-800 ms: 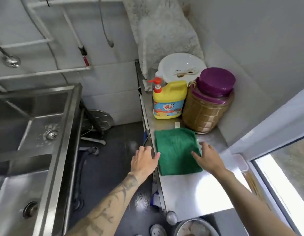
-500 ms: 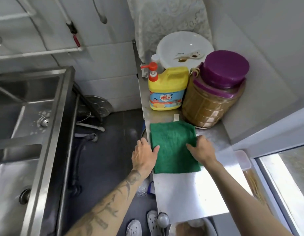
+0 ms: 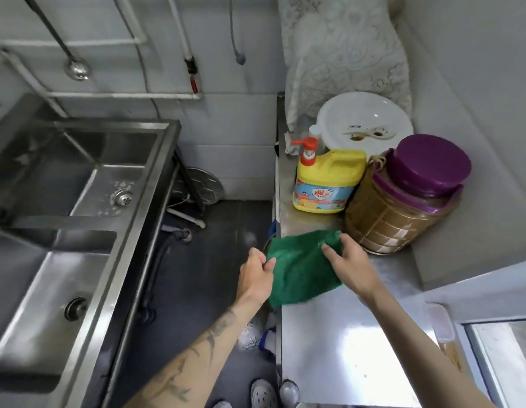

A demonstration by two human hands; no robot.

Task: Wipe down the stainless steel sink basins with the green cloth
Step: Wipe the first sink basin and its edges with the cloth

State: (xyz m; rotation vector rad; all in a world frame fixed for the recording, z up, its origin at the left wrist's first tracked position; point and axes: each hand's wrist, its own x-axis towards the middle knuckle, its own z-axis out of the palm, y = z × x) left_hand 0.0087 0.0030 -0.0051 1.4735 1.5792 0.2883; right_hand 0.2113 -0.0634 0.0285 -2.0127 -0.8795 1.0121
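**Sink lies at nine o'clock of the held cloth**

The double stainless steel sink (image 3: 79,201) sits well apart. Left hand (image 3: 257,275) pinches the green terry cloth (image 3: 303,269) over the steel counter (image 3: 344,348) edge; right hand (image 3: 351,260) grips its far corner.

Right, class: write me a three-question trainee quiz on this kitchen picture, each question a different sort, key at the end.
1. True or false: the green cloth is already inside a sink basin.
2. Multiple choice: what stands directly left of the purple-lidded jar? A) a kettle B) the yellow detergent bottle C) a frying pan
3. Fill in: the left hand pinches the cloth's left edge; the right hand grips its ____ corner.

Key: 1 false, it is at the steel counter. 2 B. 3 far right.
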